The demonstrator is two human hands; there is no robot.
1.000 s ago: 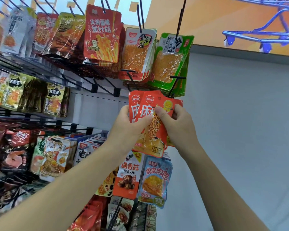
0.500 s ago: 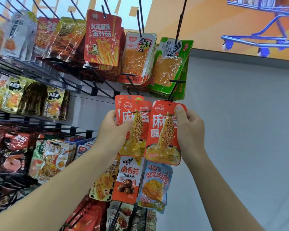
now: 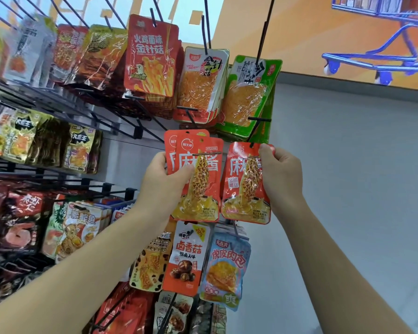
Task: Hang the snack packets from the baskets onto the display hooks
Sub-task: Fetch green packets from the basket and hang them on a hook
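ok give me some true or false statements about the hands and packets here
1. The right hand grips one red packet near its top. True.
2. The left hand is empty. False: it holds a stack of red packets.
3. Green packets hang above the red packet. True.
4. Both hands grip the same packet. False: each holds its own, side by side.
5. A yellow packet hangs just below the right hand's packet. False: a blue packet hangs there.
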